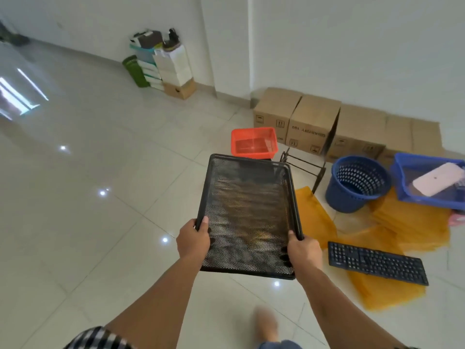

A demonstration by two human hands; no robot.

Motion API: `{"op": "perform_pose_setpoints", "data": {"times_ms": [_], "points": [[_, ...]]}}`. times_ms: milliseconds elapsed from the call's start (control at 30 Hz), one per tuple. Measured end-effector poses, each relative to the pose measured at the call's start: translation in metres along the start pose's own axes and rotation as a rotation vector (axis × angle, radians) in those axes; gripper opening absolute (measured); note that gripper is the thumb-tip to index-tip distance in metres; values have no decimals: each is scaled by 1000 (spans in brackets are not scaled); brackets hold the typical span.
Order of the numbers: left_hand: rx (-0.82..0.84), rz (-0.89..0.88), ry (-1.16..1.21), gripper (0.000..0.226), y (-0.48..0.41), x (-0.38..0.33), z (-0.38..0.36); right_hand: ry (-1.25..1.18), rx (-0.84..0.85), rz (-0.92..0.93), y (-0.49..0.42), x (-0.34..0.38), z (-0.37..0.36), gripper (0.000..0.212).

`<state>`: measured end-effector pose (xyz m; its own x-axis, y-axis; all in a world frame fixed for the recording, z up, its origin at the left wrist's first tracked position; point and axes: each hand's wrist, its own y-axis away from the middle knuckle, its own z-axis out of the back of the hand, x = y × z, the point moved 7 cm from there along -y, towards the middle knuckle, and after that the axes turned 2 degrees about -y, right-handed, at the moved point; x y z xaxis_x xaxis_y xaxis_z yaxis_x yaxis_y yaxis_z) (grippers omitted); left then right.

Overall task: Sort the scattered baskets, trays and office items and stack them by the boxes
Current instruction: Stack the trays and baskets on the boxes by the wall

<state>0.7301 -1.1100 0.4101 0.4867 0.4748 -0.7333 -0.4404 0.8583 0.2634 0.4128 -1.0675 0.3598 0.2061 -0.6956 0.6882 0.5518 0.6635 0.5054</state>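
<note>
Hands are both gripping a black mesh tray (247, 212), holding it off the floor with its long side pointing away from the person. Left hand (193, 241) is clamping the near left edge, thumb lying over the rim, fingers curling underneath. Right hand (304, 251) is doing the same on the near right edge. The right rim is showing a doubled line; can't tell if that's one tray or two nested.

Red basket (253, 142) is sitting on the floor just past the tray's far end. Boxes (312, 122) are lining the wall beyond it, ahead and right of the hands. Wire frame (304, 165) is standing right of the tray's far end, between the red basket and blue bin (357, 183). Blue crate (427, 201) is sitting further right, holding a white device (437, 182). Yellow envelopes (412, 222) are lying spread right of the right hand, with keyboard (377, 263) lying on them, near that hand. Carton stack (173, 69) is standing against the wall, far ahead of the left hand. Blurred foot (266, 323) is showing below the right forearm.
</note>
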Motion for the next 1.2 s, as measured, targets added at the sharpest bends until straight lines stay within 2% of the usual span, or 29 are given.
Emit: {"op": "perform_pose_setpoints", "data": {"times_ms": [200, 433, 533, 733, 867, 1067, 1200], "points": [[-49, 34, 61, 19, -84, -19, 17, -30, 8, -16, -33, 73, -54, 27], [47, 66, 165, 11, -206, -24, 17, -44, -36, -64, -78, 137, -134, 28], [116, 24, 113, 10, -269, -34, 25, -98, -74, -150, -90, 158, -176, 32], [261, -92, -84, 12, -377, -72, 43, -242, -136, -343, -84, 184, -248, 28], [374, -163, -163, 6, -418, -110, 13, -311, -215, -420, -98, 198, -256, 27], [565, -221, -284, 26, -448, -163, -68, -449, -346, -555, -134, 189, -249, 35], [635, -274, -469, 20, -458, -185, -127, -460, -413, -633, -159, 175, -242, 36]]}}
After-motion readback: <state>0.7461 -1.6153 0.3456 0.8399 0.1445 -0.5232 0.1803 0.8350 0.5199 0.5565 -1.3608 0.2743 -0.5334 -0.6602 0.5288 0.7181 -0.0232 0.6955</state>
